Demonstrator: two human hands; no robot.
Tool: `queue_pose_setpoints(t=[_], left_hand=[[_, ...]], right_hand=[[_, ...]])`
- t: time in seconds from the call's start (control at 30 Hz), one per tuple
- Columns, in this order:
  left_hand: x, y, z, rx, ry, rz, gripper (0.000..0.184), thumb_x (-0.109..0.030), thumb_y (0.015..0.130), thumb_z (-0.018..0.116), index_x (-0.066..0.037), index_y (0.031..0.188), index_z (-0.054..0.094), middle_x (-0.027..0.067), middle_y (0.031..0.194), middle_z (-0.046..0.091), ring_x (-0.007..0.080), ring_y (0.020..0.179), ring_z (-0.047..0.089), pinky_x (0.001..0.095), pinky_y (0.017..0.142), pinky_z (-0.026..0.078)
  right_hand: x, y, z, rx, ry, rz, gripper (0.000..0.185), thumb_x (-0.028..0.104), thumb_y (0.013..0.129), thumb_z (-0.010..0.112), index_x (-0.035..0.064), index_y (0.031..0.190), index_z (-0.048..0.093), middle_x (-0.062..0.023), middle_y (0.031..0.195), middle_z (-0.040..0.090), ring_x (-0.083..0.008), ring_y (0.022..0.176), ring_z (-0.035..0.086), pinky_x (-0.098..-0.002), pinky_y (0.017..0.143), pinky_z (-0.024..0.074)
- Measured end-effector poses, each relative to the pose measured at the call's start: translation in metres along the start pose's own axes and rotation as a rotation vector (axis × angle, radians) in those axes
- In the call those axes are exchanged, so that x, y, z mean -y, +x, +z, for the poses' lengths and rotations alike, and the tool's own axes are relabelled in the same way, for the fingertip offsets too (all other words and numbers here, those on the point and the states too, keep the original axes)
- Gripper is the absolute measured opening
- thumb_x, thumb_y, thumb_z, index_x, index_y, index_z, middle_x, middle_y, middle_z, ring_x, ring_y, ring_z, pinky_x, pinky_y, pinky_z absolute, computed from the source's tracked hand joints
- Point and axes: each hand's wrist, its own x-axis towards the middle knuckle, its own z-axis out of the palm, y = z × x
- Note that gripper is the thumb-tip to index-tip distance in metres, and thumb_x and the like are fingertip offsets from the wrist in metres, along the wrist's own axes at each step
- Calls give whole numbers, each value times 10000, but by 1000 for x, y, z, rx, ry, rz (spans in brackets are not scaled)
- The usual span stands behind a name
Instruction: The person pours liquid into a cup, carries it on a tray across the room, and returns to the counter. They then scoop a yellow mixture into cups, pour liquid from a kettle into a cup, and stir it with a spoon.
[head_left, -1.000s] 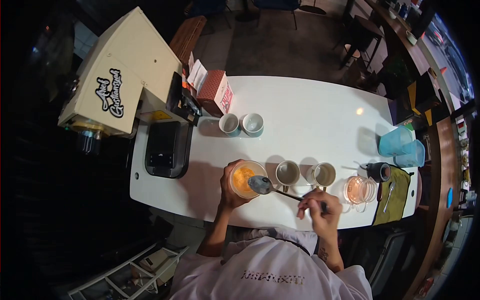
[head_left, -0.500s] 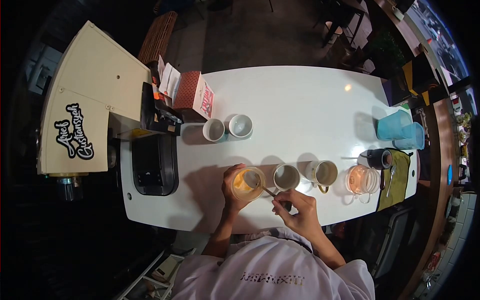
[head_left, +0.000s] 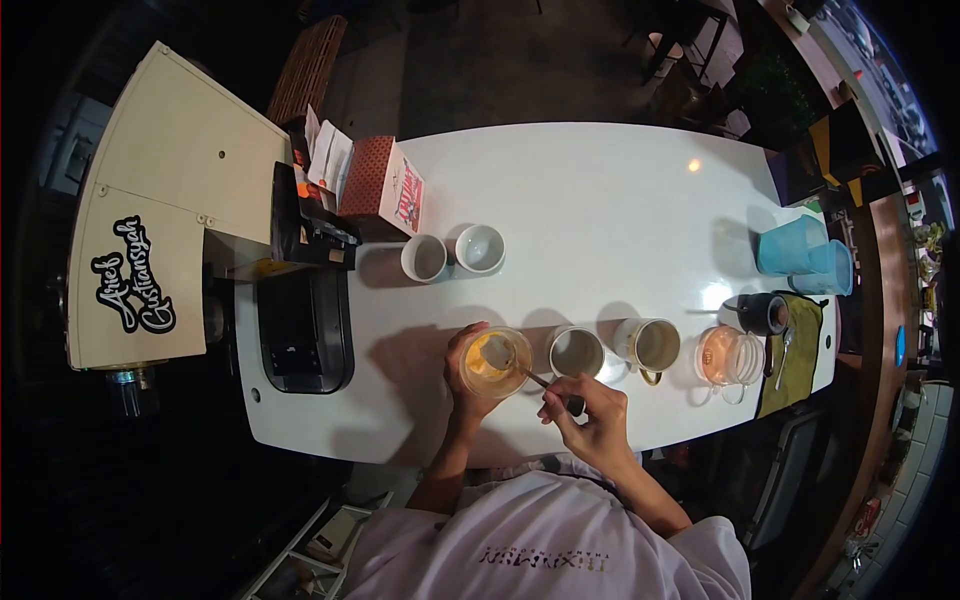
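Observation:
My left hand (head_left: 463, 388) is wrapped around the side of a see-through cup (head_left: 512, 381) with orange-yellow stuff inside. My right hand (head_left: 597, 418) pinches the handle of a spoon (head_left: 534, 378), whose pale, broad head rests inside the cup against the orange-yellow contents. Just right of the cup stand a grey-white cup (head_left: 598, 355) and a cream mug (head_left: 627, 336) with its handle towards me. The right fingertips are close to the nearer rim of the grey-white cup. A dark piece below those fingers is partly hidden.
Two white cups (head_left: 425, 258) stand beside a red patterned box (head_left: 368, 185). A cream machine (head_left: 150, 190) and a black tray (head_left: 342, 345) are at left. At right are a glass server (head_left: 742, 360), a dark cup (head_left: 752, 312), a green cloth (head_left: 798, 378) and blue containers (head_left: 785, 247).
The spoon head has shifted a little left and up inside the cup, and my right hand has moved slightly left. The view has turned slightly.

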Motion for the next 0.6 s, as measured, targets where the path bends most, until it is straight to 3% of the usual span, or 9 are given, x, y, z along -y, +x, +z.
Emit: queue_pose_setpoints(t=[0.27,0.37,0.43,0.6], left_hand=[[0,0,2,-3,-6,10,1027,-142,587,968,-38,1378,322,209,1340,511,336,1257,533,469,1064,455],[1,-1,4,-8,-8,10,1033,-143,589,968,-37,1383,315,212,1345,508,333,1253,535,466,1060,458],[-2,2,7,-53,-9,12,991,-160,591,973,-55,1366,366,193,1294,548,335,1184,583,443,995,507],[-5,1,11,-49,1,-15,988,-148,588,971,-57,1366,368,190,1290,554,333,1182,587,440,1000,503]], right_hand=[[-9,-3,2,-14,61,20,30,-72,917,635,-48,926,619,-95,758,683,-155,670,712,-261,588,576],[-16,-5,3,-48,76,10,49,-7,918,664,4,960,641,-74,752,688,-146,662,721,-239,513,487],[-17,-5,2,-73,93,41,38,-1,929,654,-4,963,638,-78,761,686,-152,663,722,-249,541,519],[-14,-7,1,-86,190,135,50,11,963,613,-35,980,624,-99,786,677,-161,684,718,-282,612,575]])
